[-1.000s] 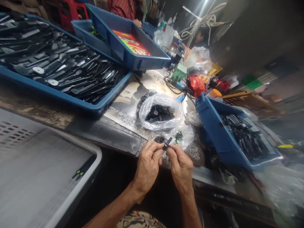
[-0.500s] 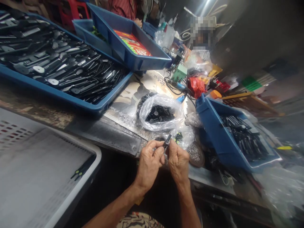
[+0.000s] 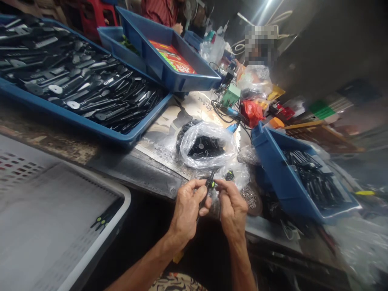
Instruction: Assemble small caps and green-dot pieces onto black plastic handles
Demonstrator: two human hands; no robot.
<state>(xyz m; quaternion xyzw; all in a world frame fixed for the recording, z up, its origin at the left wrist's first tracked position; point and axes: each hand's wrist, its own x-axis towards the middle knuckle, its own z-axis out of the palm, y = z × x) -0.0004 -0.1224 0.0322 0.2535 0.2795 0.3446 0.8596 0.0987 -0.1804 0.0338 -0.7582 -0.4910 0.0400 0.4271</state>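
We've got a slim black plastic piece pinched narrow between our left grip and right grip, just off the tabletop edge. Beside it, a clear bag holds more black parts, and the big blue tray is heaped with black handles, so lots look done, but the bag's left to go

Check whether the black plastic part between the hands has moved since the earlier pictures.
Yes. Against the clear plastic bag, the black plastic part has swung steeper, its lower end now reaching down past the fingers of the left hand.
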